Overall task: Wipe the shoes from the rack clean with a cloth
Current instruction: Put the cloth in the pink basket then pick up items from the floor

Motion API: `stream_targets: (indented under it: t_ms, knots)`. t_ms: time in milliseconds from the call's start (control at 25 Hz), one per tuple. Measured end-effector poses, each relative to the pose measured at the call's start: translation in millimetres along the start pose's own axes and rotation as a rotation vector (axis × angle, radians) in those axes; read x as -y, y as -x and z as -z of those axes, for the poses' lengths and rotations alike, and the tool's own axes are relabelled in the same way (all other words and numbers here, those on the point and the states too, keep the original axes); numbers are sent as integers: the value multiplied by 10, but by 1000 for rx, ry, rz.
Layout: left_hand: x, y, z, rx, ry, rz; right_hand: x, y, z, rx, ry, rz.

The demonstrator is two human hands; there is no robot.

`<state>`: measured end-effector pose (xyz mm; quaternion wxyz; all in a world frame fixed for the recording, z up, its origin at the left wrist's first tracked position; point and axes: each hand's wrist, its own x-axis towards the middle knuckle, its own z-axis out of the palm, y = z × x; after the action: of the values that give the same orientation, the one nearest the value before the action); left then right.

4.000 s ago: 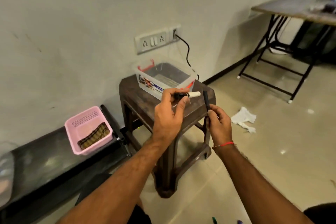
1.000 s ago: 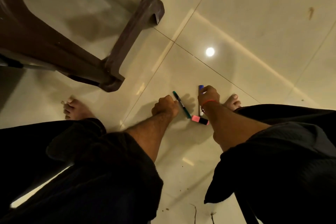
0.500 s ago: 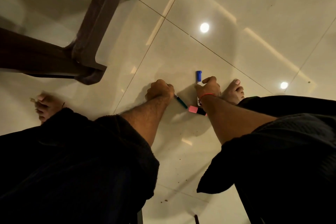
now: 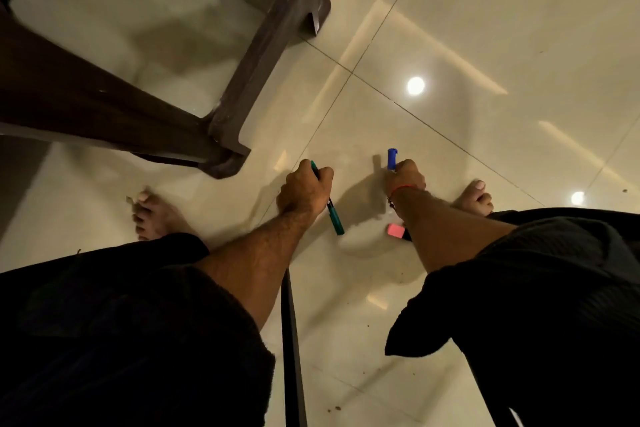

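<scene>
Behind right hand (image 4: 408,178), pink-capped marker (image 4: 395,230) half hidden.

Your left hand (image 4: 304,189) and right hand (image 4: 408,178) sit side by side on the floor (image 4: 450,45), between your feet; the stool (image 4: 221,135) stands ahead-left.

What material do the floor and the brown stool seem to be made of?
The floor: probably glazed ceramic or vitrified tile, because it is glossy, mirrors the ceiling lights and has thin joint lines. The brown stool: likely moulded plastic, with rounded, one-piece legs and a dull sheen.
</scene>
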<state>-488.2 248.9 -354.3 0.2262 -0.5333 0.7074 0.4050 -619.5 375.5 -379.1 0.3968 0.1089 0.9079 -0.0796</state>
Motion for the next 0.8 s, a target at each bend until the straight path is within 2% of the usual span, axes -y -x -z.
stream_targets:
  t_ms: [200, 320, 520, 600, 800]
  knots:
    - [-229, 400, 661, -136, -13, -166, 520, 556, 216, 3, -350, 163]
    - [-427, 717, 1133, -229, 44, -317, 761, 1020, 407, -34, -462, 326]
    - [-710, 1330, 2000, -320, 212, -500, 1183, 1984, 889, 113, -822, 593]
    - [-834, 1670, 2359, -370, 332, -595, 1357, 2414, 1182, 139, -941, 739]
    - [-1120, 2668, 3575, -597, 546, -908, 1919, 3632, 2080, 27, -1118, 1188]
